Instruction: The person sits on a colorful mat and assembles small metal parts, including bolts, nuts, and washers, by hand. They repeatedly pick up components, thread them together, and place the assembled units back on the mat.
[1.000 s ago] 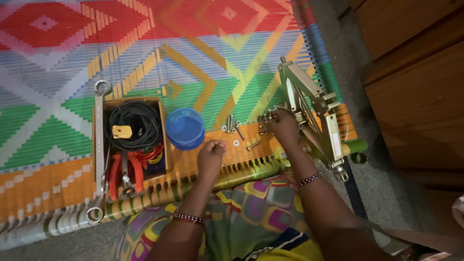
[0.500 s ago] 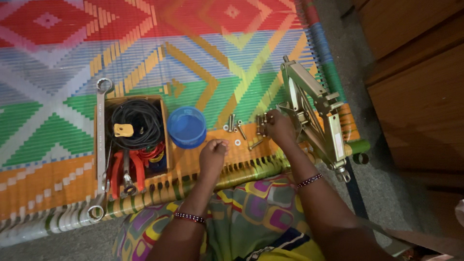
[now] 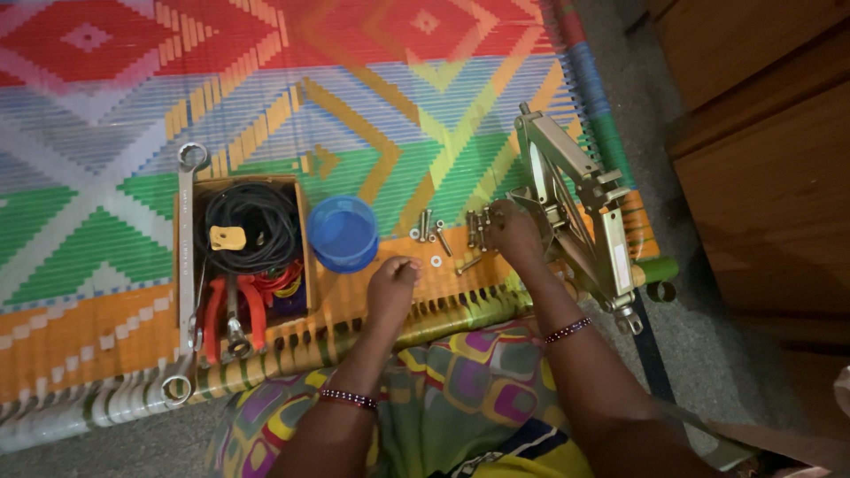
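The bolts (image 3: 476, 228) lie on the woven bed (image 3: 372, 115) between the hands, touching the right hand (image 3: 513, 232), whose curled fingers rest on them beside the scissor jack (image 3: 575, 221). The left hand (image 3: 392, 285) rests loosely closed, holding nothing visible, just below the blue bowl (image 3: 343, 233) and beside the toolbox (image 3: 248, 248).

Right hand (image 3: 512, 232) touches bolts (image 3: 478, 228) beside metal jack (image 3: 575, 212)

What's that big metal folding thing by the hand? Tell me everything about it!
It is a scissor jack, made of pale gold-grey metal arms hinged into a diamond shape, with a long screw running through it. It lies on its side at the right edge of the colourful woven cot. The right hand touches its left side, next to loose bolts.
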